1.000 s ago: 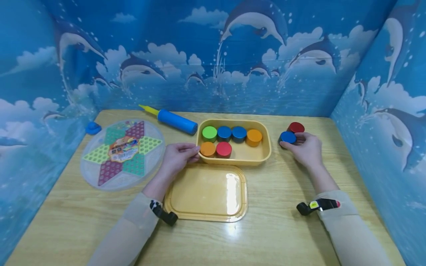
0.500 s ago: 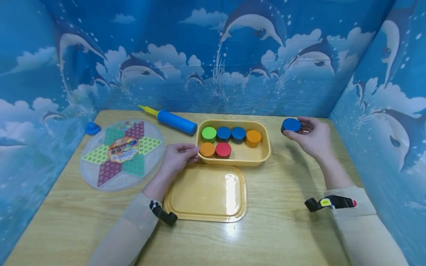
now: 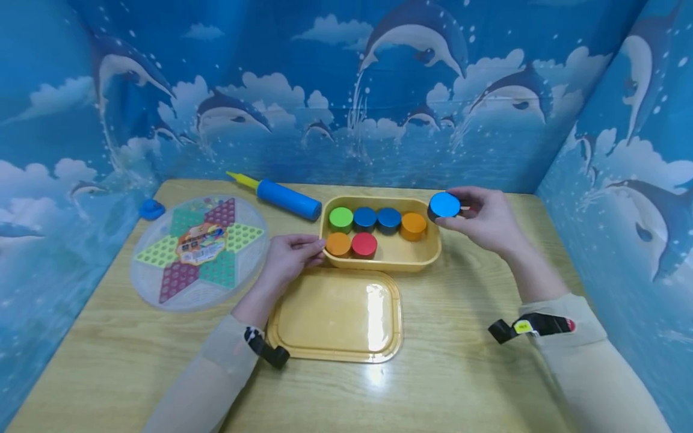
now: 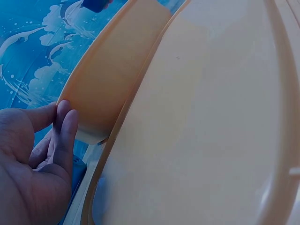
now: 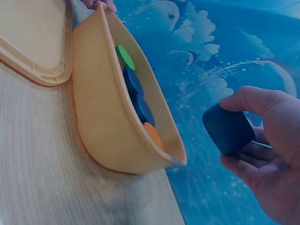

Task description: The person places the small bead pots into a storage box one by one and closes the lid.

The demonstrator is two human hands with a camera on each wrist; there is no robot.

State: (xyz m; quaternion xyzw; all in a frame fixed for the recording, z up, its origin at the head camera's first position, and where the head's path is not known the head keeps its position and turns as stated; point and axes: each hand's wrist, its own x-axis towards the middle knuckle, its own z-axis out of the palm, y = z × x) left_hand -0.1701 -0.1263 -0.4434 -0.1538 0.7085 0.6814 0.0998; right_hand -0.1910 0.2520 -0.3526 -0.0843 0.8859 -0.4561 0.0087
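Note:
My right hand (image 3: pixel 482 219) pinches a blue round block (image 3: pixel 444 206) between thumb and fingers, raised at the right end of the yellow box (image 3: pixel 411 263). The right wrist view also shows that blue block (image 5: pixel 228 129) apart from the box wall (image 5: pixel 101 103). My left hand (image 3: pixel 292 255) pinches the rim at the box's left end, thumb and fingers on either side in the left wrist view. Inside the box stand a green block (image 3: pixel 341 219), two blue blocks (image 3: pixel 365 219), two orange blocks (image 3: pixel 413 226) and a red block (image 3: pixel 364 245).
A yellow lid (image 3: pixel 335 313) lies in front of the box. Left of it lies a round star-patterned game board (image 3: pixel 200 251). Behind are a blue hand pump (image 3: pixel 288 198) with a yellow nozzle and a small blue object (image 3: pixel 151 208). Dolphin-print curtains (image 3: pixel 346 108) enclose the table.
My right hand has lifted the blue block off the table and carried it left to the box's end. The red block once behind it is out of sight. My left hand stays put.

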